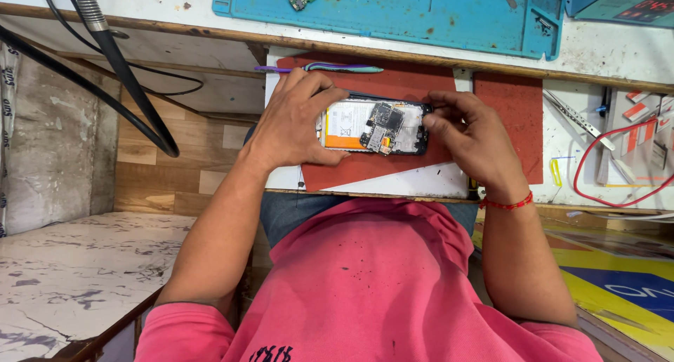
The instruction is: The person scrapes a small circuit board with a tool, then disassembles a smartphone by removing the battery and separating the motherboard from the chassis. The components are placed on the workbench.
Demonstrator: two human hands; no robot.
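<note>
Gripping one opened phone [374,127]: left hand [295,120] and right hand [467,134], two hands.

The opened phone [374,127] is hemmed in from both ends; its left end is covered by the left hand [295,120], its right end is pinched by the right hand [467,134]; only its middle is left exposed from above. Bare red mat [393,167] is left free along the near side. The far side is bounded by a purple spudger [319,68]; the right is crowded by tweezers [572,116] and a red wire [618,165].
</note>
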